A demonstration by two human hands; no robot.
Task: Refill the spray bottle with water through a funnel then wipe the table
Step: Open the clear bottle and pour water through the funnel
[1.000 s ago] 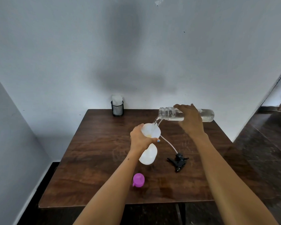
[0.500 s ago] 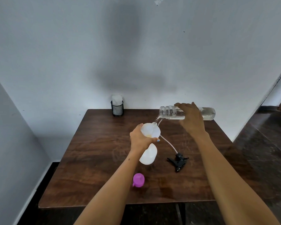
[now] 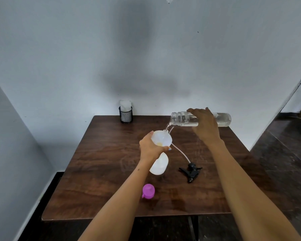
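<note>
A white translucent spray bottle (image 3: 159, 164) stands on the brown wooden table (image 3: 102, 167) with a white funnel (image 3: 162, 138) in its neck. My left hand (image 3: 150, 147) grips the funnel and the bottle's neck. My right hand (image 3: 204, 126) holds a clear water bottle (image 3: 182, 118) lying nearly level above the table, mouth to the left. A thin stream of water falls from its mouth into the funnel. The black spray head (image 3: 191, 171) with its thin tube lies on the table to the right of the spray bottle.
A purple cap (image 3: 148, 190) lies near the table's front edge. A black mesh cup (image 3: 126, 114) with white tissue stands at the back edge against the wall. Dark floor shows to the right of the table and below its front edge.
The water bottle has risen slightly and shifted a little right while pouring goes on. My left hand, the funnel and the spray bottle have stayed put.
</note>
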